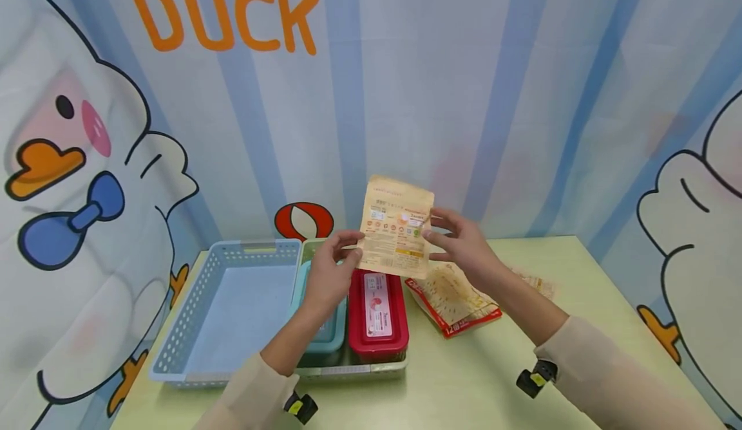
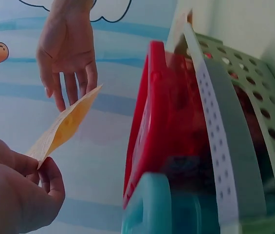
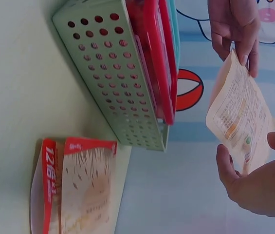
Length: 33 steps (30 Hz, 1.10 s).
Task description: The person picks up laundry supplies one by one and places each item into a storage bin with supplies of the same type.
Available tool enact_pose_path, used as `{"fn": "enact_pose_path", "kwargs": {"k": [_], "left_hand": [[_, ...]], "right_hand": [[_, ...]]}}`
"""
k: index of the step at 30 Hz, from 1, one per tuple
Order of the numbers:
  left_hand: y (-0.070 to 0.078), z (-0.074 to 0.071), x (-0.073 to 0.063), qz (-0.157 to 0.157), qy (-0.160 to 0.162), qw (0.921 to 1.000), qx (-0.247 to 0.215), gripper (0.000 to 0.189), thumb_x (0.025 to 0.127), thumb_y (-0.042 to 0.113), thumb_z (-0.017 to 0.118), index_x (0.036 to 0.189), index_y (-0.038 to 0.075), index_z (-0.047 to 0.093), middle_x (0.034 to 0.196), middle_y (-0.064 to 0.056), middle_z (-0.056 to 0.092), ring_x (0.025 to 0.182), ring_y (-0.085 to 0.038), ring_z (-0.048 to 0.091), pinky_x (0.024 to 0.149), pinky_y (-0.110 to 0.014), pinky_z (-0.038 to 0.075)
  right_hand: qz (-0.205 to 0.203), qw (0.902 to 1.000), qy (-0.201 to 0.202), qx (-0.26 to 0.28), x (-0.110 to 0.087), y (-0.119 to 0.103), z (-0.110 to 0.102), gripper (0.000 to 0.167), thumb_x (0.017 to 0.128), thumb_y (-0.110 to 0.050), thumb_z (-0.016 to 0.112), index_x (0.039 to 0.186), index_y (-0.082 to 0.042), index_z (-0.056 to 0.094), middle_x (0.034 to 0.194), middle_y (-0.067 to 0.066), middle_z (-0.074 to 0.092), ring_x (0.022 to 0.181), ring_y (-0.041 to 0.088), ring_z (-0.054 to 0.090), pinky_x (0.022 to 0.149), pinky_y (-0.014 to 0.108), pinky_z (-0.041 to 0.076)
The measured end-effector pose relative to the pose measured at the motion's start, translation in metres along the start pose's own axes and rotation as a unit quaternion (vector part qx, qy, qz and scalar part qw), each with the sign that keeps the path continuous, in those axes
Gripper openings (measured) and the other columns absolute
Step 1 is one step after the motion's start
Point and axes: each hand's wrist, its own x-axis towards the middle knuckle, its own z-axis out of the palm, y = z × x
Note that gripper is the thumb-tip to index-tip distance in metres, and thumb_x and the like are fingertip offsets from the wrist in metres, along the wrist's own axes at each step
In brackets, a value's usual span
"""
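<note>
A beige printed packet [image 1: 397, 227] is held up over the green basket [image 1: 371, 371], its face of small print toward the head camera. My left hand [image 1: 327, 272] pinches its lower left edge between thumb and fingers, plainly seen in the left wrist view. At the opposite edge, my right hand [image 1: 464, 250] has its thumb and fingers spread around the packet, the fingers fairly straight. Below, in the basket, sit a red lidded box [image 1: 378, 314] with a pale label and a teal lidded box [image 1: 330, 333], partly hidden by my left arm.
A blue perforated basket [image 1: 243, 314] stands left of the green one. On the pale table [image 1: 464, 378] to the right lie red-edged packets [image 1: 452, 295], with another packet [image 1: 539, 283] partly behind my right forearm. A striped duck curtain [image 1: 417, 95] hangs behind.
</note>
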Motion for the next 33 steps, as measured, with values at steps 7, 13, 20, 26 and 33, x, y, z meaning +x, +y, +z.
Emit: {"fn": "enact_pose_path", "kwargs": {"k": [7,13,20,26,33], "left_hand": [[-0.007,-0.026,0.002,-0.016,0.014,0.9996,0.021,0.031,0.106,0.008,0.063,0.136,0.015,0.063,0.137,-0.005,0.065,0.113,-0.028,0.062,0.095,-0.054,0.06],[-0.016,-0.045,0.001,0.001,0.019,0.9997,0.016,0.04,0.108,0.007,0.059,0.147,0.012,0.051,0.136,-0.01,0.066,0.115,-0.029,0.061,0.095,-0.05,0.059],[-0.017,-0.063,0.001,0.023,0.029,0.9983,0.044,0.049,0.108,0.003,0.056,0.155,0.015,0.05,0.134,-0.014,0.067,0.115,-0.031,0.064,0.088,-0.035,0.056],[-0.012,-0.08,-0.001,0.028,0.045,0.9965,0.065,0.049,0.108,0.004,0.056,0.155,0.016,0.053,0.136,-0.015,0.063,0.116,-0.032,0.064,0.089,-0.036,0.059],[-0.013,-0.094,-0.003,0.022,0.078,0.9928,0.088,0.048,0.109,0.005,0.052,0.155,0.016,0.053,0.14,-0.013,0.061,0.118,-0.032,0.06,0.084,-0.031,0.054]], "right_hand": [[-0.016,0.9992,0.009,0.036,0.009,0.007,0.032,0.057,0.107,-0.015,0.064,0.157,-0.003,0.039,0.152,0.025,0.045,0.139,0.043,0.052,0.106,0.052,0.054],[-0.03,0.9984,0.014,0.046,0.016,0.011,0.052,0.056,0.106,-0.017,0.066,0.155,-0.004,0.043,0.151,0.022,0.049,0.136,0.04,0.055,0.105,0.054,0.054],[-0.058,0.9966,-0.005,0.058,0.018,0.006,0.068,0.066,0.105,-0.019,0.067,0.162,-0.008,0.036,0.159,0.016,0.045,0.138,0.04,0.054,0.109,0.061,0.049],[-0.067,0.9953,-0.029,0.063,0.021,0.002,0.079,0.065,0.105,-0.021,0.067,0.162,-0.011,0.036,0.162,0.011,0.043,0.138,0.036,0.054,0.109,0.06,0.049],[-0.077,0.9938,-0.048,0.064,0.028,-0.001,0.098,0.066,0.105,-0.025,0.067,0.162,-0.01,0.037,0.162,0.01,0.044,0.137,0.035,0.055,0.107,0.057,0.052]]}}
